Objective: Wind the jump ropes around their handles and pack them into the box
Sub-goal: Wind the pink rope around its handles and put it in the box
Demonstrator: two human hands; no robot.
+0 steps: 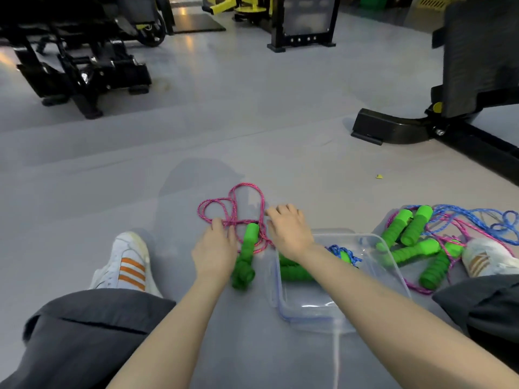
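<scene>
Bare forearms reached forward between dark trouser legs. Ahead of them, on the smooth grey floor (pixel 252 141), lay the pink rope (pixel 238 189), a thin braided cord in loose loops just beyond the box's far-left corner. Its ribbed green foam handles (pixel 248 240) pointed back toward the person, the near end blurred.

The left hand (pixel 214 248), back up, had its fingers drawn together, pinching the cord where the loops crossed. The right hand (pixel 289 231) arched over the loops' right side, fingers bent and close together, tips down by the cord; whether they gripped it could not be told.

Just right of the handles stood the clear plastic box (pixel 309 314), round-cornered, holding a wound bundle (pixel 295 272) of green handles and blue cord. Further right lay a tangle of ropes (pixel 415 234), pink and blue, beside a white shoe (pixel 488 259).
</scene>
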